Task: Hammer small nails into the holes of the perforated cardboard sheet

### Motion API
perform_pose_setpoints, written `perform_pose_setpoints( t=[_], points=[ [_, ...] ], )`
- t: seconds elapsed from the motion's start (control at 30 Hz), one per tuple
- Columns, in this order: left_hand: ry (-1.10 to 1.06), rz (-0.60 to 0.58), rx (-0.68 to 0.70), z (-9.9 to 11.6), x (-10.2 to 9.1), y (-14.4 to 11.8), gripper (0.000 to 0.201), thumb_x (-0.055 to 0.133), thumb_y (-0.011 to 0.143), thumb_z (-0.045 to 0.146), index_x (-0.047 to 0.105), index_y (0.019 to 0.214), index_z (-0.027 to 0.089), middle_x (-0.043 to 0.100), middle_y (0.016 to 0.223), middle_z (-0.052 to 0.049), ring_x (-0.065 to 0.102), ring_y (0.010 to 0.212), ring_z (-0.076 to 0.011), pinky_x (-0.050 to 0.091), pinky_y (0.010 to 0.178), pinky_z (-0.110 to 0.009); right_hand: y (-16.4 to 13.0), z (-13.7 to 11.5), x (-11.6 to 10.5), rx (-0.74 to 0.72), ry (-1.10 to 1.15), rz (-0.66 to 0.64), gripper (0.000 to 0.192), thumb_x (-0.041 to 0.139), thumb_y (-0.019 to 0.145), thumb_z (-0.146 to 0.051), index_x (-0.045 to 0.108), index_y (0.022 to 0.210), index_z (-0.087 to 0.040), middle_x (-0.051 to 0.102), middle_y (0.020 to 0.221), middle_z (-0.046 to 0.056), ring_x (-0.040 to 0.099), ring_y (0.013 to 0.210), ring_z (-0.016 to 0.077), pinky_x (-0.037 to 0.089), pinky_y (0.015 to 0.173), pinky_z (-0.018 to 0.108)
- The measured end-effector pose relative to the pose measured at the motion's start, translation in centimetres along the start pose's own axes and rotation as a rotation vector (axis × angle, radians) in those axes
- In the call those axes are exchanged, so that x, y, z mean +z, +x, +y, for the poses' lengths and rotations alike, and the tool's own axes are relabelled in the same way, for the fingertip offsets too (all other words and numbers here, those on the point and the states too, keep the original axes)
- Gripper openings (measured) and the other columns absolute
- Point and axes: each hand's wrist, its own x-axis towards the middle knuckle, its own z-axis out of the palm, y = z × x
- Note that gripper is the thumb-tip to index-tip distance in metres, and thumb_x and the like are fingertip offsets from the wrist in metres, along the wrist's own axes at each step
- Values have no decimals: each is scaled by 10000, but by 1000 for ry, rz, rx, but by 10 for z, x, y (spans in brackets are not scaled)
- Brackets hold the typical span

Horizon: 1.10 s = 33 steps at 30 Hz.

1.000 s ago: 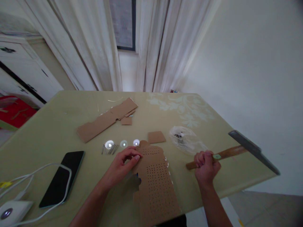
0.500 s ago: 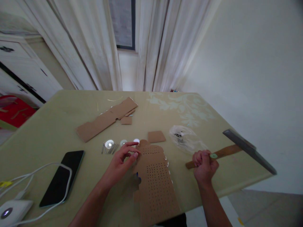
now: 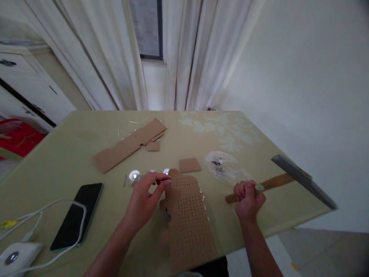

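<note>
My right hand [image 3: 248, 198] grips the wooden handle of a hammer [image 3: 288, 177]; its dark metal head juts past the table's right edge. My left hand [image 3: 145, 196] hovers at the top left corner of a perforated cardboard sheet [image 3: 188, 219], thumb and forefinger pinched together on what looks like a small nail, too small to be sure. The sheet lies flat at the table's near edge, dotted with rows of holes. A small pile of nails [image 3: 133, 180] lies just left of my left hand.
On the olive table [image 3: 66, 154]: a long cardboard strip [image 3: 128, 144], a small cardboard square [image 3: 189, 165], a clear plastic bag [image 3: 226, 167], a black phone [image 3: 76, 215] under a white cable, a white device [image 3: 14, 257] bottom left. Curtains and a window stand behind.
My left hand lifted off the sheet's left edge and moved up to its top corner, fingers pinching. The hammer in my right hand rose and shifted slightly left.
</note>
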Motion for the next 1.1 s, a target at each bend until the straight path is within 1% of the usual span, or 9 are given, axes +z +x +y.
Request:
perform_pose_setpoints(
  t=[0.1,0.23,0.37,0.5,0.7,0.83,0.97,1.1],
  points=[
    [59,-44,14,3,4,2,105,700,1013,319,790,1035,268,766,917,5,666,806,-174,517,752,-294,0,0,0,9,10,3,462,775,967,-358,458,658,-226,338,510,-119,280,393,58,252,370,188],
    [113,-99,46,1,7,0,125,666,1025,309,782,1032,262,778,937,-6,679,839,-195,514,780,-327,0,-1,-1,18,22,15,442,790,956,-361,478,674,-225,334,513,-123,274,396,59,259,373,187],
    [147,-127,83,0,7,-2,143,638,1041,299,776,1040,262,787,966,-15,682,888,-212,514,820,-348,0,0,-3,25,29,26,471,781,962,-355,442,661,-230,322,515,-124,265,401,59,256,374,186],
    [150,-115,92,-1,7,-3,160,631,1048,318,776,1042,250,782,956,-34,681,871,-220,521,811,-353,1,1,-4,29,38,30,453,785,959,-357,451,678,-233,318,515,-130,251,400,60,255,374,183],
    [149,-96,119,-4,8,-2,147,639,1041,312,773,1036,254,781,948,-30,674,837,-217,522,802,-347,2,0,-2,30,51,35,442,772,972,-342,458,680,-233,320,521,-128,247,400,61,253,373,182],
    [154,-98,123,-4,8,0,135,639,1040,292,769,1044,258,774,947,-24,676,852,-213,525,791,-333,1,0,-2,31,57,36,426,772,973,-350,477,690,-231,319,519,-130,241,397,61,244,370,181],
    [153,-122,143,-6,7,-1,142,620,1053,286,759,1056,258,782,973,-22,674,880,-211,523,811,-334,0,1,0,36,50,20,458,774,971,-339,457,657,-230,330,512,-122,259,395,62,255,370,189],
    [141,-126,107,-10,7,-4,142,628,1054,304,762,1058,260,775,976,-24,668,860,-207,524,807,-335,-1,2,2,34,43,2,448,794,953,-336,474,660,-226,337,502,-122,268,391,60,250,376,190]
  ],
)
